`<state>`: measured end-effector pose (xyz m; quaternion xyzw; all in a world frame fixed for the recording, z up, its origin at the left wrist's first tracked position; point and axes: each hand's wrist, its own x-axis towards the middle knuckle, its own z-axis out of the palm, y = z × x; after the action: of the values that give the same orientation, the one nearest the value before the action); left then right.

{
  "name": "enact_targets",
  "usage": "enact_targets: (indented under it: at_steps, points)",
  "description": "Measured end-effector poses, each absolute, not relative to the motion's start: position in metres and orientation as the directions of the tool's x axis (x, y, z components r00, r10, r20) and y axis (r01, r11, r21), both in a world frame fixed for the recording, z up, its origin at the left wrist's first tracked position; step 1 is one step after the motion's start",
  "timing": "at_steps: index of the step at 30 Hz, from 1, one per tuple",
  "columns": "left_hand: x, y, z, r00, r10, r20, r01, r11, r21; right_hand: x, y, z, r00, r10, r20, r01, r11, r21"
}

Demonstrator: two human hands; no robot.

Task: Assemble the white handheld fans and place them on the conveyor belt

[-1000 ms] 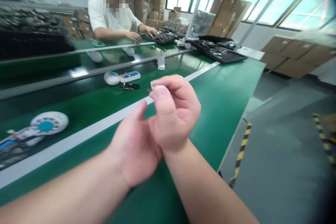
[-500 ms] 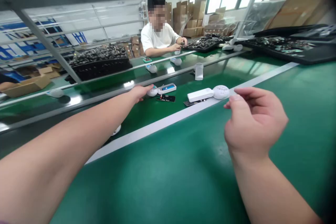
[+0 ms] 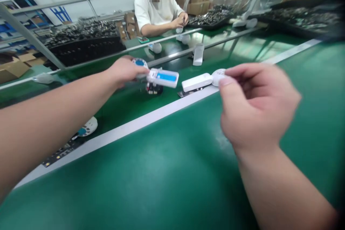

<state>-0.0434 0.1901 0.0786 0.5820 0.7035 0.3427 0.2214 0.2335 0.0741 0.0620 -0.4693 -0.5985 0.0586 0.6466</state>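
My left hand (image 3: pixel 125 70) grips a white plastic device with a round head and an open rectangular housing (image 3: pixel 174 79), in which a blue battery-like block shows. A small circuit board (image 3: pixel 154 88) is just below that housing; I cannot tell whether it is attached. To the right, my right hand (image 3: pixel 258 100) has its thumb and forefinger at the rim of a second white device's round head (image 3: pixel 217 77). That device's closed white body (image 3: pixel 197 82) lies over a dark circuit board (image 3: pixel 184 93) at the belt's white edge strip.
Another round white part (image 3: pixel 90 125) with a circuit board (image 3: pixel 61 152) lies at lower left. Farther off is a white housing (image 3: pixel 198 55). A co-worker (image 3: pixel 159 12) sits across the belt, near black trays (image 3: pixel 207 25) heaped with parts. A metal post (image 3: pixel 35 37) stands left.
My left hand has lifted the open device off the belt, turning its head. My right thumb and forefinger have come onto the second device's round head. The view has tilted down.
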Motion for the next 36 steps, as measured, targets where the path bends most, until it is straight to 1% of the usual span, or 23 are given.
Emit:
enact_targets:
  at_steps: [1, 2, 3, 4, 5, 6, 7, 8, 9, 11, 13, 15, 16, 18, 21, 24, 27, 30, 33, 36]
  points:
    - [-0.044, 0.17, 0.087, -0.147, 0.986, 0.074, 0.682, 0.047, 0.73, 0.232, 0.076, 0.06, 0.253, 0.657, 0.71, 0.477, 0.554, -0.682]
    - [-0.044, 0.149, 0.093, -0.007, 1.0, 0.025, 0.712, -0.012, 0.702, 0.23, 0.077, 0.058, 0.21, 0.689, 0.694, 0.47, 0.551, -0.689]
    - [-0.042, 0.129, 0.096, 0.068, 0.998, -0.02, 0.72, -0.035, 0.693, 0.227, 0.078, 0.055, 0.138, 0.738, 0.661, 0.469, 0.539, -0.7]
    - [-0.04, 0.109, 0.097, 0.141, 0.988, -0.06, 0.716, -0.06, 0.696, 0.225, 0.078, 0.053, 0.039, 0.791, 0.611, 0.476, 0.523, -0.707]
    - [-0.038, 0.091, 0.096, 0.248, 0.961, -0.122, 0.708, -0.094, 0.7, 0.222, 0.078, 0.051, -0.074, 0.839, 0.539, 0.494, 0.5, -0.711]
    - [-0.035, 0.076, 0.093, 0.318, 0.935, -0.158, 0.704, -0.122, 0.699, 0.219, 0.077, 0.049, -0.189, 0.873, 0.451, 0.517, 0.478, -0.71]
    - [-0.033, 0.063, 0.089, 0.354, 0.919, -0.173, 0.705, -0.141, 0.695, 0.215, 0.075, 0.046, -0.292, 0.886, 0.361, 0.542, 0.464, -0.701]
    - [-0.031, 0.051, 0.086, 0.355, 0.922, -0.157, 0.715, -0.159, 0.681, 0.211, 0.072, 0.044, -0.373, 0.886, 0.277, 0.565, 0.453, -0.69]
    - [-0.03, 0.041, 0.083, 0.327, 0.937, -0.12, 0.728, -0.168, 0.665, 0.208, 0.069, 0.042, -0.435, 0.875, 0.212, 0.578, 0.451, -0.68]
    - [-0.03, 0.022, 0.077, 0.21, 0.978, -0.011, 0.778, -0.16, 0.607, 0.2, 0.06, 0.037, -0.507, 0.849, 0.146, 0.586, 0.464, -0.664]
    - [-0.031, 0.003, 0.071, 0.069, 0.994, 0.09, 0.858, -0.105, 0.502, 0.192, 0.052, 0.032, -0.55, 0.825, 0.126, 0.573, 0.483, -0.662]
    - [-0.031, -0.014, 0.064, -0.006, 0.988, 0.156, 0.927, -0.053, 0.37, 0.187, 0.046, 0.029, -0.593, 0.8, 0.095, 0.551, 0.488, -0.677]
    - [-0.03, -0.021, 0.06, -0.002, 0.984, 0.178, 0.946, -0.055, 0.319, 0.186, 0.044, 0.028, -0.606, 0.791, 0.078, 0.542, 0.483, -0.687]
    - [-0.029, -0.031, 0.056, 0.103, 0.976, 0.191, 0.95, -0.153, 0.273, 0.187, 0.044, 0.028, -0.607, 0.793, 0.061, 0.535, 0.464, -0.706]
    - [-0.034, -0.035, 0.056, 0.322, 0.935, 0.15, 0.892, -0.353, 0.282, 0.193, 0.047, 0.033, -0.638, 0.765, 0.086, 0.476, 0.48, -0.737]
    - [-0.045, -0.03, 0.059, 0.393, 0.916, 0.081, 0.858, -0.397, 0.326, 0.199, 0.049, 0.041, -0.75, 0.649, 0.124, 0.346, 0.546, -0.763]
    - [-0.055, -0.021, 0.055, 0.476, 0.873, 0.104, 0.793, -0.477, 0.38, 0.202, 0.05, 0.045, -0.819, 0.559, 0.131, 0.285, 0.594, -0.752]
    - [-0.059, -0.015, 0.05, 0.534, 0.828, 0.172, 0.722, -0.553, 0.416, 0.203, 0.054, 0.042, -0.848, 0.517, 0.115, 0.284, 0.626, -0.726]
    - [-0.058, -0.012, 0.047, 0.564, 0.797, 0.214, 0.697, -0.599, 0.394, 0.205, 0.06, 0.037, -0.867, 0.49, 0.09, 0.299, 0.657, -0.692]
    - [-0.055, -0.01, 0.044, 0.635, 0.746, 0.2, 0.674, -0.662, 0.327, 0.208, 0.065, 0.035, -0.877, 0.476, 0.06, 0.307, 0.652, -0.693]
